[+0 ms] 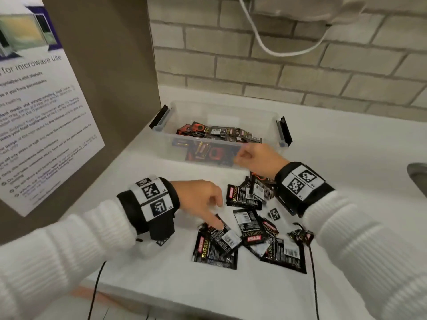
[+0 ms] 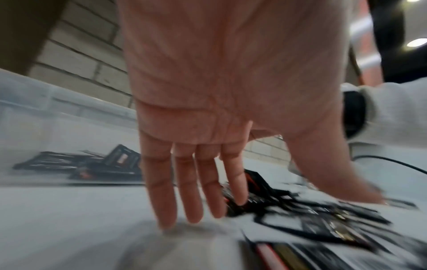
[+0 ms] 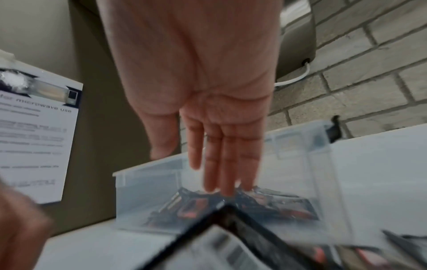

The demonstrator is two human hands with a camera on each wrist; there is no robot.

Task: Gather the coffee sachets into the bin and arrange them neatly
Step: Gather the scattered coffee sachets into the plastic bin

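The bin, a clear tub with black side clips, stands on the white surface against the brick wall. A good layer of sachets already lies in it, but jumbled and overlapping at odd angles, so the arranging is by my judgement barely begun. In front of the bin, on the near side, a loose scatter of sachets is left on the surface: roughly ten, some stacked on one another, some face down with barcodes showing. I would put the gathering at a little past halfway, with the neatening still all to do.

The left hand is low over the scatter in front of the bin; its fingers are straight and slightly spread, one fingertip pressing on a sachet at the near-left of the pile, nothing pinched. The right hand hangs at the bin's front wall, toward its right end; the head view shows it loosely bent, while the right wrist view shows its fingers extended and close together, pointing down at the bin's contents, and it holds nothing that I can see. A poster about microwave use hangs on the panel left of the bin, and a metal rim shows far right of it
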